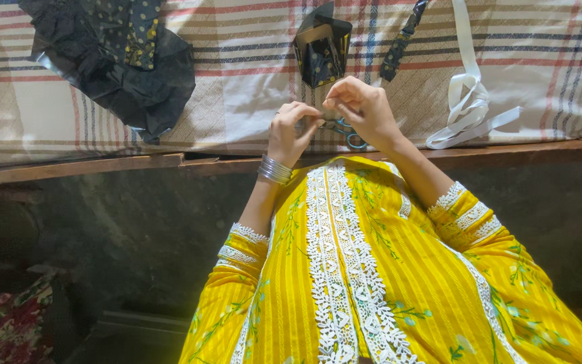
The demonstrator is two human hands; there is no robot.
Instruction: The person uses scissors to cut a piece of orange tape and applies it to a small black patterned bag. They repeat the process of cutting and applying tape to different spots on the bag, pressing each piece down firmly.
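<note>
On the checked cloth surface [250, 87] both hands meet, left hand [291, 131] and right hand [365, 108] pinching something too small to tell, above blue-handled scissors [351, 138] kept near for reach

Open striped cloth [250, 94] between black fabric heap [112, 61] far left and folded black piece [321, 50]; bare again right of centre up to white ribbon [469, 101]; blue-handled scissors [351, 135] blocking near edge under hands.

Plaid-covered table [69, 108] on a wooden edge [75, 167]; below, dark rough wall [136, 229], dim light, floral cloth [8, 323] bottom left.
</note>
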